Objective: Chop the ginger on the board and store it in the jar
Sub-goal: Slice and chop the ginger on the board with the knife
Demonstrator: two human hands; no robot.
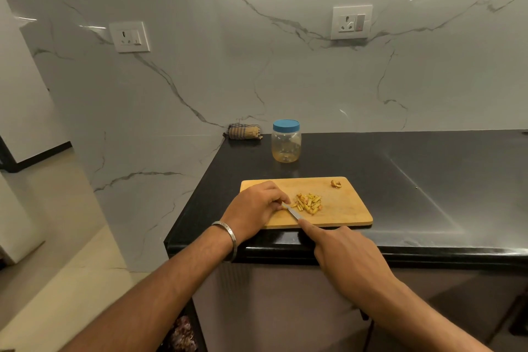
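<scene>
A folded striped cloth lies at the counter's back left corner, against the marble wall. Two white sockets sit on that wall above the counter.

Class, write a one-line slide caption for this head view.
Right hand slices ginger strips with a knife on the wooden board; lidded jar waits behind.

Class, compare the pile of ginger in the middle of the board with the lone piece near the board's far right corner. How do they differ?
The ginger pile is many thin yellow strips, already cut; the lone piece is one brownish, rounded chunk. The pile lies mid-board by the knife blade; the lone piece sits apart from blade and hands. Both rest on the wooden board.
</scene>
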